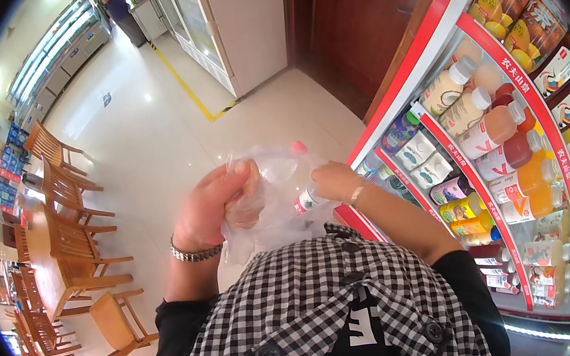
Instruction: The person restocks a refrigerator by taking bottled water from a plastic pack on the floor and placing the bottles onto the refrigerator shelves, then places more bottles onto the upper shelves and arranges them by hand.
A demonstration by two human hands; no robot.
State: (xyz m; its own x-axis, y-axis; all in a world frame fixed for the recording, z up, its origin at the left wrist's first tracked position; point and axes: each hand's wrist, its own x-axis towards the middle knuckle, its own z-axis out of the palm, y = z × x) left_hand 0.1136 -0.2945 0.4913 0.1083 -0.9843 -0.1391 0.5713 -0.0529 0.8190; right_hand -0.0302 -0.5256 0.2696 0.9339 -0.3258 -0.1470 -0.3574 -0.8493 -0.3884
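My left hand [228, 194] is closed on the edge of a clear plastic bag [274, 172], which hangs in front of my chest. On the bag's other side, my right hand [335, 182] has its fingers closed at the bag, beside a clear bottle [307, 201] with a red and white label. A pinkish-red cap [300, 147] shows at the top of the bag. Whether my right hand grips the bag or the bottle is hard to make out.
Shelves of drinks [489, 136] with red edge strips stand close on the right. Wooden chairs [72, 235] and a table [42, 262] are at the left. Ahead are a glass-door fridge [197, 34], a brown door [366, 23] and a person [120, 14].
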